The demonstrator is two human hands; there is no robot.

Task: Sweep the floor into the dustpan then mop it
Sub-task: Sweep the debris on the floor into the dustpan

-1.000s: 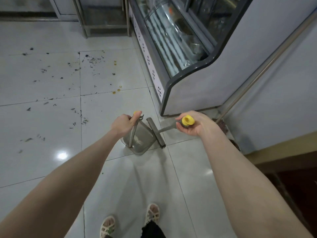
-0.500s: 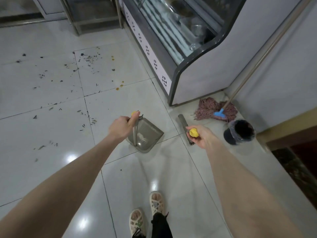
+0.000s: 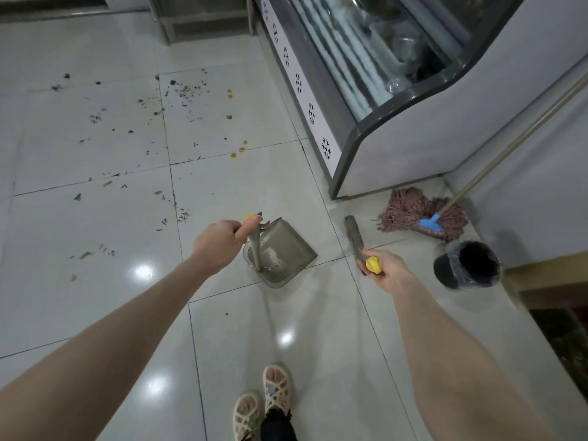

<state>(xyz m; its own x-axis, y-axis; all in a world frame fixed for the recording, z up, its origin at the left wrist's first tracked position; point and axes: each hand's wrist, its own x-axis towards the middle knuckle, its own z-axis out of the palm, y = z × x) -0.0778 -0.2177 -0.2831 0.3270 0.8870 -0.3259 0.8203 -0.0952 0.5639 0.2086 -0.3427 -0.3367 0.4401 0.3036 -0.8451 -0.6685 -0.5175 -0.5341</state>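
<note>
Sweep step just starting: left hand point(image 3: 219, 245) is gripping the dustpan point(image 3: 281, 253) handle, right hand point(image 3: 386, 270) gripping the broom point(image 3: 354, 238). Next, likely carrying both toward the debris point(image 3: 178, 100).

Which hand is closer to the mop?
The right. The right hand, gripping the broom, is close beside the mop; the left hand is farther off, past the dustpan.
</note>
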